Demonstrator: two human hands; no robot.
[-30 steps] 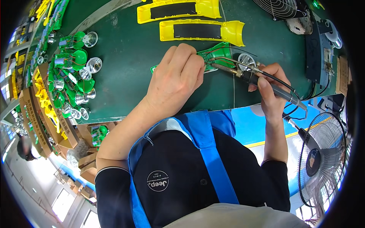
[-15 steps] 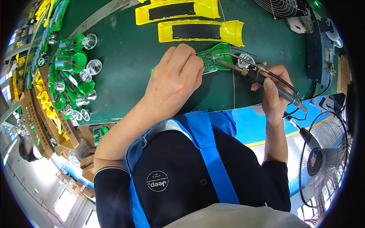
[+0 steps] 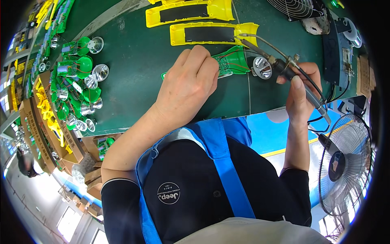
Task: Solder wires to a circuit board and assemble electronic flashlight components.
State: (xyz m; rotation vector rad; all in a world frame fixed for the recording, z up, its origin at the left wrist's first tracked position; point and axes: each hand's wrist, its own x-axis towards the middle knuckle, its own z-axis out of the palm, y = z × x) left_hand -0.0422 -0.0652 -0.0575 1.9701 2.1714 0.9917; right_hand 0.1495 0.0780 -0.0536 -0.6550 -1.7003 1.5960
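Note:
My left hand (image 3: 189, 83) lies knuckles up on the dark green bench (image 3: 134, 77), pressing down on a green lamp part with a circuit board and red wires (image 3: 230, 62). A shiny silver reflector cup (image 3: 262, 67) sits just right of that board. My right hand (image 3: 300, 91) grips a soldering iron (image 3: 280, 65) like a pen; its metal tip (image 3: 240, 37) points up-left, lifted above the board near the lower yellow shell. The iron's cable runs off to the right.
Two long yellow housings with black panels (image 3: 213, 32) lie beyond the board. Several green lamp assemblies with reflectors (image 3: 77, 81) crowd the bench's left side, with yellow parts in cardboard boxes (image 3: 44, 118). A standing fan (image 3: 345, 162) is at lower right, another fan grille (image 3: 296, 8) top right.
The soldering iron's tip has swung up and away from the board toward the yellow housing. My left hand stays pressed on the green part.

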